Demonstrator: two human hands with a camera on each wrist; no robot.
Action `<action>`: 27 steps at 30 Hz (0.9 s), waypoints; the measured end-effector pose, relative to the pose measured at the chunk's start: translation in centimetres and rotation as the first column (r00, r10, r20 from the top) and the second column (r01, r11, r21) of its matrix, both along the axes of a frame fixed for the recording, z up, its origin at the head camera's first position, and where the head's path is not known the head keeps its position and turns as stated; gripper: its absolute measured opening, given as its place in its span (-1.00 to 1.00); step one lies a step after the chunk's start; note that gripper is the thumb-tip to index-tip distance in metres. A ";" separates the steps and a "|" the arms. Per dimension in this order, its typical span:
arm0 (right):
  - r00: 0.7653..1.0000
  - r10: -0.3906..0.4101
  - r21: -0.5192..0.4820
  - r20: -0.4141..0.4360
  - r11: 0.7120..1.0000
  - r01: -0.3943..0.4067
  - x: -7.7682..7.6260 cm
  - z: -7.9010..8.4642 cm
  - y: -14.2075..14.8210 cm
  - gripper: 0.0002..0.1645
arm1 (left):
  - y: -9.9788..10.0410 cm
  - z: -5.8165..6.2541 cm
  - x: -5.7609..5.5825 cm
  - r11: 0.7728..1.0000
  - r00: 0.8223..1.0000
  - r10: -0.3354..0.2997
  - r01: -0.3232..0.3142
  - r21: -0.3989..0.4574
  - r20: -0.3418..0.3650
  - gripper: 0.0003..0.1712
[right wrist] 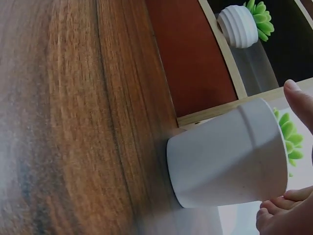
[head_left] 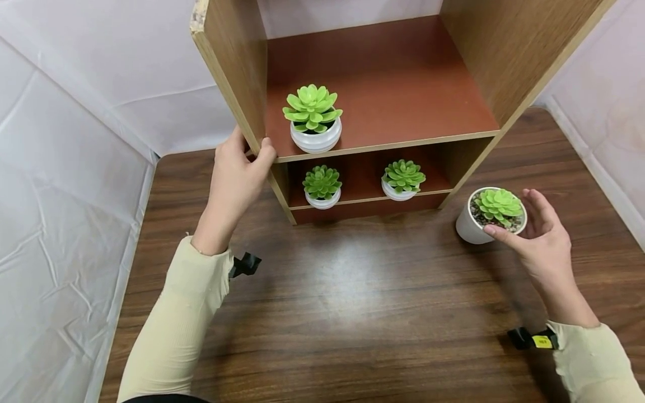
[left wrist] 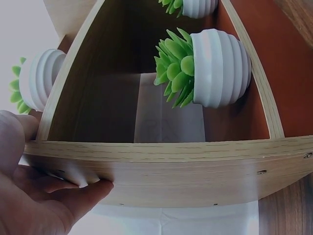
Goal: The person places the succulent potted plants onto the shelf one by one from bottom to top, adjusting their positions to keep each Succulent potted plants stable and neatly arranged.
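Note:
My left hand (head_left: 241,170) grips the front edge of the left side panel of a wooden shelf unit (head_left: 373,144), thumb at the front edge and fingers on the outer face. A succulent in a ribbed white pot (head_left: 316,137) stands on the upper shelf, close to that hand. At the right, a plain white pot (right wrist: 225,159) holding a succulent (head_left: 498,205) and pebbles stands on the table. My right hand (head_left: 546,240) is spread around its rim; in the right wrist view the fingertips (right wrist: 266,208) are at the rim and the thumb is slightly apart.
Two more potted succulents, one left (head_left: 323,196) and one right (head_left: 400,187), sit on the lower shelf near its front edge. The brown wood-grain table (head_left: 347,313) extends in front of the unit. White sheeting (head_left: 65,184) hangs around the table.

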State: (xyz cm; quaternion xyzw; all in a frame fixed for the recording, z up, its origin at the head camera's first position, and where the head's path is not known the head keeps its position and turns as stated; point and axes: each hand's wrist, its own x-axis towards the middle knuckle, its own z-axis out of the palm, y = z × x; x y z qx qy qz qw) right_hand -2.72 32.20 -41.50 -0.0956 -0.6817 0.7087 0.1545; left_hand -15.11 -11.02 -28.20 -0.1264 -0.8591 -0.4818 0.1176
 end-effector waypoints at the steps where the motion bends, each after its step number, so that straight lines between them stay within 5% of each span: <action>1: 1.000 0.005 0.005 -0.012 1.000 -0.005 -0.1 -0.7 0.4 0.08 | 0.0 0.0 0.0 1.000 1.000 -0.001 0.001 -0.001 -0.001 -0.71; 3: 1.000 0.014 0.017 -0.028 1.000 -0.014 -0.5 -2.6 1.6 0.10 | -0.1 -0.1 0.0 1.000 1.000 -0.005 0.005 0.000 -0.001 -0.71; 13: 0.996 0.051 0.009 -0.076 0.999 -0.050 -1.0 -5.8 3.2 0.14 | 0.2 0.4 0.3 1.000 1.000 -0.009 0.009 0.012 0.007 -0.75; 21: 0.999 0.049 0.048 -0.007 0.998 -0.048 -0.4 -5.5 2.6 0.21 | 1.1 2.4 2.0 1.000 1.000 -0.002 0.002 0.006 0.024 -0.74; 27: 0.998 0.067 -0.035 -0.021 0.997 -0.068 0.0 -3.4 0.9 0.14 | 0.3 0.6 0.5 1.000 1.000 -0.004 0.004 0.007 0.004 -0.75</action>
